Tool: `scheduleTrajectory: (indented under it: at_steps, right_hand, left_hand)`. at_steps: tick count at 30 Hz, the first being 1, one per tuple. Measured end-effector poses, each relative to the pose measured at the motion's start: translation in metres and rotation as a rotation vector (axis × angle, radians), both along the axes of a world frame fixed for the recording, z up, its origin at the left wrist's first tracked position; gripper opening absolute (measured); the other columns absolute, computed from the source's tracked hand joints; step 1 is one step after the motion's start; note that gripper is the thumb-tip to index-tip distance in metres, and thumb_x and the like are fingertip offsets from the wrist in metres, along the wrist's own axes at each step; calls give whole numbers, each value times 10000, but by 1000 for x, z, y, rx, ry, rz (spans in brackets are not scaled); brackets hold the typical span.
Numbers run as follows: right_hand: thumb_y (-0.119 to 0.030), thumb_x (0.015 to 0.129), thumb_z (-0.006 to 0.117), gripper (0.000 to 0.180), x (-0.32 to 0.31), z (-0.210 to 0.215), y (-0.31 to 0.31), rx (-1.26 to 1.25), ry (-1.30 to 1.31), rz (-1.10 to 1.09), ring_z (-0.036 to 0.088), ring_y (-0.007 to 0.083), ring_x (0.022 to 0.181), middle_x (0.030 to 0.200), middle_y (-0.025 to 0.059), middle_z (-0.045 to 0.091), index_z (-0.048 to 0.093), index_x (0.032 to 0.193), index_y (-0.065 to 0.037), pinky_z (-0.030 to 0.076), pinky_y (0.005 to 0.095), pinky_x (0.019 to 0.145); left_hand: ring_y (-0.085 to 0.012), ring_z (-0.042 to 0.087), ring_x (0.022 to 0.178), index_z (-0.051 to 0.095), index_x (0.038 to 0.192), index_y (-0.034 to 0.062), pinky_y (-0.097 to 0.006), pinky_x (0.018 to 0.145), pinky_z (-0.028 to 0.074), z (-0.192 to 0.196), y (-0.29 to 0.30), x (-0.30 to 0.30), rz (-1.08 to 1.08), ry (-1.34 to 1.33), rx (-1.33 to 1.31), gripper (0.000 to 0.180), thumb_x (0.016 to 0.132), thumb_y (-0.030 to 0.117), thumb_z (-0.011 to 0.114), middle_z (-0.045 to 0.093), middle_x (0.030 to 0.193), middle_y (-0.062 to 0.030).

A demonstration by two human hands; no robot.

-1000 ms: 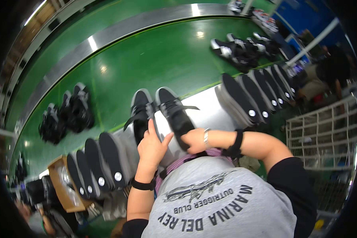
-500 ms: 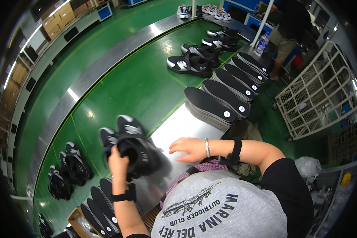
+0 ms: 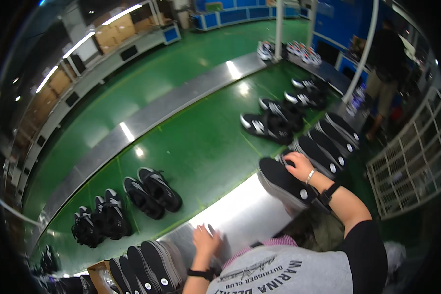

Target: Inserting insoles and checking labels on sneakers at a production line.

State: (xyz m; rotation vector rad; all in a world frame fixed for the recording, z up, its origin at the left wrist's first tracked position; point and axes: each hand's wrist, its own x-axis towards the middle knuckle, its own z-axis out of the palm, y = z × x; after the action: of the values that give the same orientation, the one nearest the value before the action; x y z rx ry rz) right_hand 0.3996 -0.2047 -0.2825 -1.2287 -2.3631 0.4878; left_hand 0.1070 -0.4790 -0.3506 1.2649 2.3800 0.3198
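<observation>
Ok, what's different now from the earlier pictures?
The pair of black-and-grey shoes, in your left hand half a second ago, moved left and was released on the glossy green surface, beside other black shoes. That hand is at the silver metal ledge; your right hand moved right, onto the stacked flat black insoles. Those other shoes stayed put.

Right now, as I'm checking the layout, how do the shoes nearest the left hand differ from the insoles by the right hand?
The shoes stand on the green surface; the insoles lie on the metal ledge. The shoes are hollow and side by side; the insoles are flat and stacked. The shoes have no hand on them; the right hand is at the insoles. Both look mostly black.
</observation>
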Motion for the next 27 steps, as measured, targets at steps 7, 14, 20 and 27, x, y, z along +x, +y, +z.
scheduleTrajectory:
  at_steps: [7,14,20,27]
  right_hand:
    - [-218,602,665,486,1,-17,118,-28,-306,-249,278,316,1179,1251,147,348,527,1066,-187,269,434,938]
    - [-315,571,712,384,3,-27,199,-34,-647,-193,167,325,1244,1280,106,338,633,940,-244,64,579,973]
    - [-307,560,745,460,31,-44,271,-474,-605,-138,328,308,1167,1065,71,563,622,992,-207,296,445,957]
    - [-262,567,743,430,17,-43,246,-365,-305,-39,581,281,869,902,168,606,619,908,-32,445,338,783]
  left_hand:
    - [-413,42,1245,181,1316,53,-580,955,26,-5,-21,52,-103,-3,-213,954,631,601,555,128,1338,-250]
    - [-409,-105,1258,53,1343,56,-574,966,-43,18,2,58,-39,-137,-425,1070,595,625,565,-20,1385,-219]
    - [-404,91,1260,79,1342,67,-537,983,105,6,-2,70,-73,19,-458,1009,627,572,581,137,1349,-267]
    - [-393,-129,1260,87,1348,89,-566,952,-90,-24,-13,60,-49,-47,-389,1093,564,725,504,-59,1382,-224]
